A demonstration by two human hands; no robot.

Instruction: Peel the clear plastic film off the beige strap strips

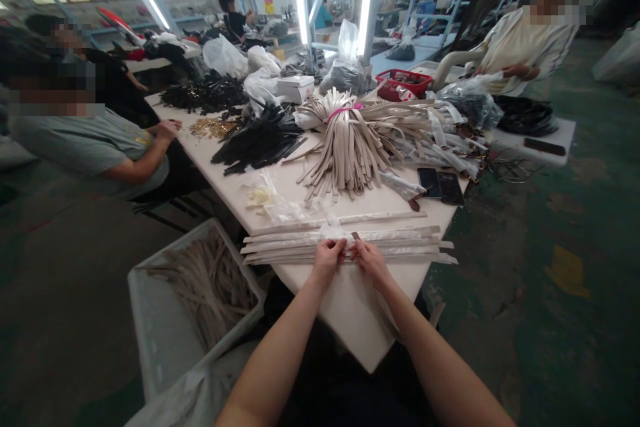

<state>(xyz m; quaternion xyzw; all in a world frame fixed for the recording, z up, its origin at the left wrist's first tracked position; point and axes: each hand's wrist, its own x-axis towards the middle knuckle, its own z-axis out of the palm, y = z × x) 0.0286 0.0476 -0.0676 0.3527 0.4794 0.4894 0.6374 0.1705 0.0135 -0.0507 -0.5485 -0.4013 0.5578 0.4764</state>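
Near the table's front corner, my left hand (329,259) is closed in a pinch; what its fingertips hold is too small to make out. Close beside it, my right hand (369,258) grips a beige strap (355,235), whose short end sticks up past the fingers. Beneath and behind both hands, several long beige strips (280,240) lie side by side across the table. Thin clear plastic film (280,207) and pale scraps rest just beyond them. Farther back spreads a large bundle of beige straps (345,140), bound with a pink tie (345,110).
A white bin (150,320) of beige strips stands at lower left. Black strips (260,137), gold-coloured small parts (213,128), two dark phones (440,187) and a red basket (405,80) lie on the table (360,320). Co-workers sit left and right.
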